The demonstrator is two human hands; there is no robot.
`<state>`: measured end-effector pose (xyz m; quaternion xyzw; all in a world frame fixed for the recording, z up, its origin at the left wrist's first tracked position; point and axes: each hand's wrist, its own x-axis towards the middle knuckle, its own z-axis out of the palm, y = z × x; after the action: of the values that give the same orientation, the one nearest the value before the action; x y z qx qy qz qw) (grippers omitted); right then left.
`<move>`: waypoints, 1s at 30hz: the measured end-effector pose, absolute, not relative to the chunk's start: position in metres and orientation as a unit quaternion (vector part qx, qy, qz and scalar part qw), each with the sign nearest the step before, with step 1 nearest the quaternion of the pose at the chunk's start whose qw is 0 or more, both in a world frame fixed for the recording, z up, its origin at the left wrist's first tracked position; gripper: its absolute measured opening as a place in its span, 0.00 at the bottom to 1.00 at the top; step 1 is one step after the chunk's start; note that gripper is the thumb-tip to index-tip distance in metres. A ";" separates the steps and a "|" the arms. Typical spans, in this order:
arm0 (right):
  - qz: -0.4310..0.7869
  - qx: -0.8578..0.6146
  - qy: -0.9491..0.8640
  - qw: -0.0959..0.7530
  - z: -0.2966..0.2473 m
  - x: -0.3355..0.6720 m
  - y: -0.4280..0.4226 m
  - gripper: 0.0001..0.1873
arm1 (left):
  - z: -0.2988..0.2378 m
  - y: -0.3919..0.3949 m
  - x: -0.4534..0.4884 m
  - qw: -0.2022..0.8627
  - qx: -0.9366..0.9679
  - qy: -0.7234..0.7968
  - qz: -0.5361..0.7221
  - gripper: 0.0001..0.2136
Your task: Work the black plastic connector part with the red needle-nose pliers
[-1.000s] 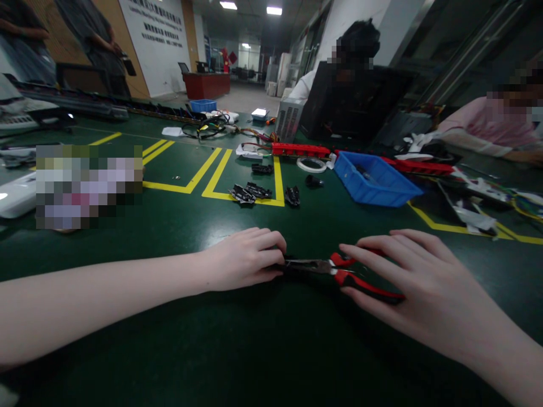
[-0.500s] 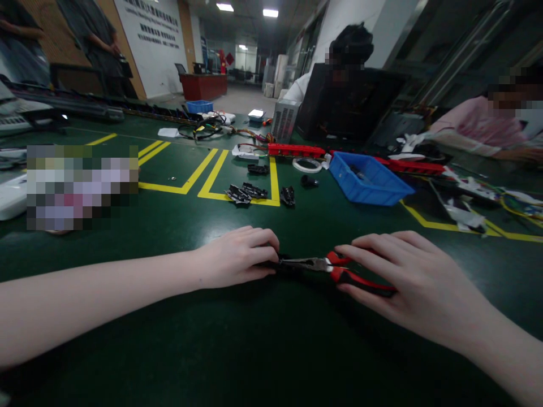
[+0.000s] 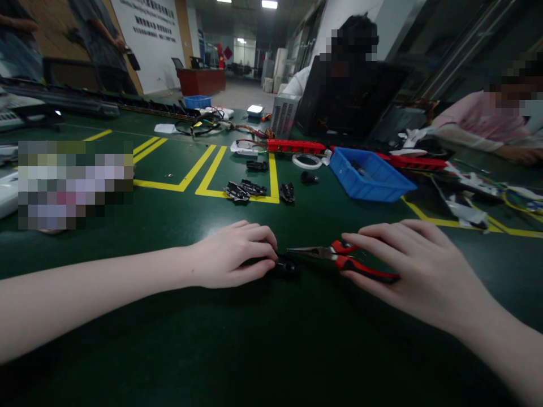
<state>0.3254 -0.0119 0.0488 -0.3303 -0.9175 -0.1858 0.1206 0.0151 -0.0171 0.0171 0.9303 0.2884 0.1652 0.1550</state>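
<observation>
A person's left arm (image 3: 127, 280) is stretching in over a green table (image 3: 212, 345), the left hand (image 3: 235, 254) curling its fingers around a small black part (image 3: 289, 267) between both hands. The right hand (image 3: 413, 265), arching knuckles-up, is holding red-handled needle-nose pliers (image 3: 316, 252); their tips are pointing left, just beside the part.
</observation>
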 end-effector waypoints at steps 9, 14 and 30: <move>-0.153 -0.330 -0.922 0.133 0.055 0.320 -0.022 0.17 | 0.003 -0.010 0.012 0.199 0.929 0.262 0.170 0.08; -0.142 -0.338 -0.922 0.122 0.054 0.315 -0.027 0.18 | 0.006 -0.010 0.012 0.134 0.951 0.232 0.152 0.09; -0.174 -0.299 -0.936 0.060 0.079 0.293 -0.020 0.15 | 0.002 -0.012 0.013 0.154 0.942 0.244 0.171 0.08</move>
<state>0.2930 -0.0198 0.0793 -0.2987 -0.9364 -0.1743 0.0596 0.0128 -0.0121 0.0021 0.9421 0.2439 0.1708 0.1540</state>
